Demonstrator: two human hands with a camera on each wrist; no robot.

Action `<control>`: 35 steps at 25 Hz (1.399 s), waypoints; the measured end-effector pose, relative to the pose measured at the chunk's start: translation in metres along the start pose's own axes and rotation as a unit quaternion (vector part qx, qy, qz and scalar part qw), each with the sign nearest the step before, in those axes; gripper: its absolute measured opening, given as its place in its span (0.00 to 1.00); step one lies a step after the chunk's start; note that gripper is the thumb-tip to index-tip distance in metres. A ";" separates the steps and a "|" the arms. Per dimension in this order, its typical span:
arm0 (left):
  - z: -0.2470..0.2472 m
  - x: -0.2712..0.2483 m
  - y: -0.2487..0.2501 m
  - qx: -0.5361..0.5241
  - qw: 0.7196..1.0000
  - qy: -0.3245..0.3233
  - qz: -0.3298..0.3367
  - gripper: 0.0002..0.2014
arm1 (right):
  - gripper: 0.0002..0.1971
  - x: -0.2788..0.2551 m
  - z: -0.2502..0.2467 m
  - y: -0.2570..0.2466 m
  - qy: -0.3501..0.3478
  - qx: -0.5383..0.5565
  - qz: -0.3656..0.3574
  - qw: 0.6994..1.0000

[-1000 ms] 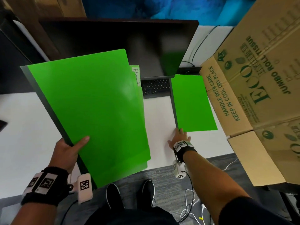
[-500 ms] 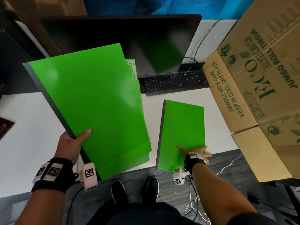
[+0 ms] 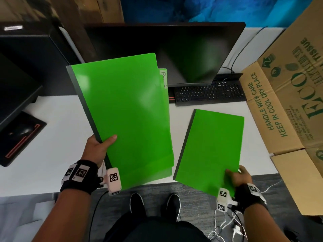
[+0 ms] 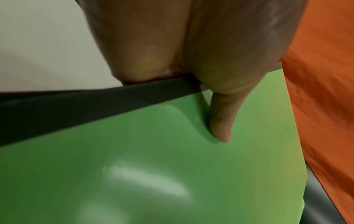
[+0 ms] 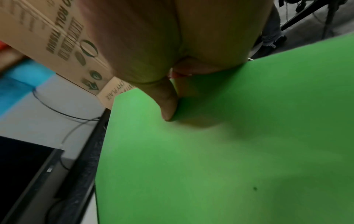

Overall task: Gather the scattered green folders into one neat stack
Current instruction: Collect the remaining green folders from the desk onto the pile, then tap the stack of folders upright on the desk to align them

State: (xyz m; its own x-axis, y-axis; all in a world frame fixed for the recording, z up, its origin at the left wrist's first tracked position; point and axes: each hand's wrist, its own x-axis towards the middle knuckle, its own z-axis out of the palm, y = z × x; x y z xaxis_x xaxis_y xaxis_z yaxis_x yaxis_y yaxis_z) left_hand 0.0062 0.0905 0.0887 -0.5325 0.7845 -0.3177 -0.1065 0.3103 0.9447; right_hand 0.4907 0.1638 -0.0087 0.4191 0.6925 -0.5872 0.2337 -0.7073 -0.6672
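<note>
My left hand [image 3: 97,147] grips a stack of green folders [image 3: 127,116] by its dark left spine, thumb on top [image 4: 220,125], and holds it tilted above the white desk [image 3: 52,137]. A labelled tab [image 3: 163,77] pokes out at the stack's right edge. To the right, a single green folder [image 3: 211,147] hangs over the desk's front edge. My right hand [image 3: 237,177] pinches its near right corner, thumb pressed on the cover [image 5: 168,106], fingers hidden beneath.
A dark monitor [image 3: 166,53] and black keyboard [image 3: 208,93] stand behind the folders. A large cardboard box [image 3: 288,109] crowds the right side. A black mouse pad with a mouse [image 3: 19,137] lies at the left. Cables [image 3: 227,227] trail on the floor near my shoes.
My right hand dragged the single folder off the keyboard area toward me until it overhangs the desk edge, then took its corner. The left hand's stack stayed raised, shifting slightly.
</note>
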 end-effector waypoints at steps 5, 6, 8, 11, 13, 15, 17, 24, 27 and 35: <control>-0.016 0.002 0.011 0.004 1.000 0.028 -0.010 0.14 | 0.13 -0.025 -0.033 -0.020 -0.110 0.171 -0.088 0.975; -0.018 0.002 0.013 0.003 0.999 0.032 -0.010 0.14 | 0.15 -0.028 -0.039 -0.025 -0.144 0.187 -0.095 0.967; -0.020 0.001 0.014 -0.004 0.999 0.036 -0.013 0.13 | 0.22 -0.035 -0.045 -0.037 -0.218 0.204 -0.088 0.950; -0.011 -0.007 0.014 0.002 1.000 0.015 -0.010 0.16 | 0.24 -0.047 -0.014 -0.057 -0.291 0.220 -0.120 0.923; 0.002 -0.013 0.014 0.001 1.000 -0.006 -0.020 0.15 | 0.27 -0.061 0.027 -0.070 -0.284 0.201 -0.156 0.925; 0.019 -0.019 0.013 -0.009 0.999 -0.032 -0.026 0.14 | 0.31 -0.075 0.071 -0.083 -0.251 0.157 -0.194 0.935; 0.033 -0.025 0.013 -0.029 0.997 -0.060 -0.028 0.17 | 0.32 -0.088 0.105 -0.095 -0.215 0.098 -0.230 0.944; 0.044 -0.032 0.031 -0.042 0.998 -0.041 -0.023 0.40 | 0.37 -0.095 0.120 -0.126 -0.244 0.153 -0.237 0.928; 0.054 -0.035 0.051 0.013 0.997 -0.028 0.075 0.27 | 0.29 -0.104 0.118 -0.145 -0.219 0.182 -0.290 0.913; 0.065 -0.040 0.058 0.048 0.988 -0.073 0.128 0.34 | 0.35 -0.107 0.108 -0.148 -0.218 0.152 -0.336 0.904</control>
State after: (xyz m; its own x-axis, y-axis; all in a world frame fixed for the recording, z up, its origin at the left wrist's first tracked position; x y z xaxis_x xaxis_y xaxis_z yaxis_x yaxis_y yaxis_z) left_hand 0.0757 0.1115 0.1515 -0.4050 0.9104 -0.0848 0.0994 0.1360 0.9857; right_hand 0.3169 0.2100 0.1035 -0.1280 0.9883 -0.0830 0.0274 -0.0801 -0.9964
